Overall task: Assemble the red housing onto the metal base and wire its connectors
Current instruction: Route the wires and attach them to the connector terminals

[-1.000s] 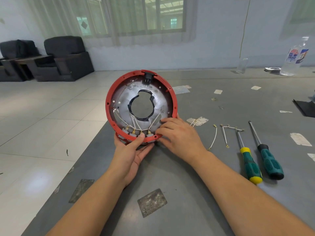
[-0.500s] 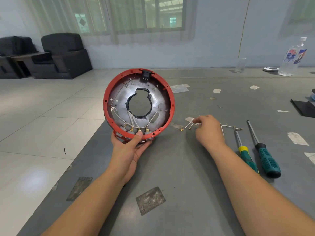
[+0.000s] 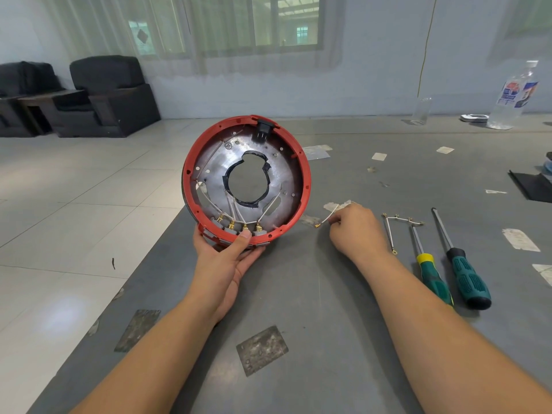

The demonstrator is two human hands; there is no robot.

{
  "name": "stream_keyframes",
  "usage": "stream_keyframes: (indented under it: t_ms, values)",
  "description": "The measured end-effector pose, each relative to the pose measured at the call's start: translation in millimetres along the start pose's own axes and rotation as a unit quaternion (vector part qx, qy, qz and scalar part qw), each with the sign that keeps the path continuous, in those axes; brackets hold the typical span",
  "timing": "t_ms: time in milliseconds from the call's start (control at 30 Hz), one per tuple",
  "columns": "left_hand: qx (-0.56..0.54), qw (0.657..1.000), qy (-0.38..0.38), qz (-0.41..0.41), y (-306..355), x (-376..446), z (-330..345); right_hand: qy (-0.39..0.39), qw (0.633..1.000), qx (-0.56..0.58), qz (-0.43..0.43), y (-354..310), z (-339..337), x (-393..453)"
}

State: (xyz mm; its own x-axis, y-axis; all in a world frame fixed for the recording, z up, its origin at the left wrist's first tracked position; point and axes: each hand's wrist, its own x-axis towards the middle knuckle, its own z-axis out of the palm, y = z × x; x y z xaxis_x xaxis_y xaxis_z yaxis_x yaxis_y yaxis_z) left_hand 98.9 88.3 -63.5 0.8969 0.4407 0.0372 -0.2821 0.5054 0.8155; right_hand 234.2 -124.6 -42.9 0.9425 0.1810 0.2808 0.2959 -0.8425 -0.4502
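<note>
At surface edge: red housing (image 3: 191, 186) with metal base (image 3: 280, 177) inside, tilted up, open face toward camera.
Left hand (image 3: 227, 258): grips housing's lower rim, thumb by brass connectors (image 3: 239, 226).
Right hand (image 3: 355, 228): pinches loose white wire (image 3: 328, 218) over gray surface (image 3: 313, 294).
Right of it: spare wires (image 3: 400, 220), two screwdrivers (image 3: 466, 279).

Only one view: my head camera looked forward and down, wide-angle, close over both forearms. Left hand (image 3: 222, 258) sat left of center, right hand (image 3: 355, 231) beside it.
</note>
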Motion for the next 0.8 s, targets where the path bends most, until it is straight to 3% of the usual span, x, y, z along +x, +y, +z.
stream_keyframes:
  t_ms: [133,267,367,533,633,800]
  values:
    - [0.000,1.000,-0.001,0.002,-1,1,-1,0.001,1.000,0.014,-0.011,-3,-2,-3]
    - [0.001,1.000,-0.005,0.002,-2,2,-2,0.038,0.995,-0.065,0.071,9,-20,2]
    - [0.003,1.000,-0.010,0.004,-3,2,-2,0.011,0.986,-0.119,0.114,16,-30,4]
    - [0.010,1.000,-0.016,0.003,-2,1,-2,-0.026,0.983,-0.176,0.048,0,-20,-2]
    - [0.010,1.000,-0.010,0.003,-2,1,-2,-0.019,0.985,-0.170,0.024,-10,-16,-5]
    - [0.010,1.000,-0.005,0.002,-2,1,0,0.005,0.996,-0.065,0.065,-5,-12,-5]
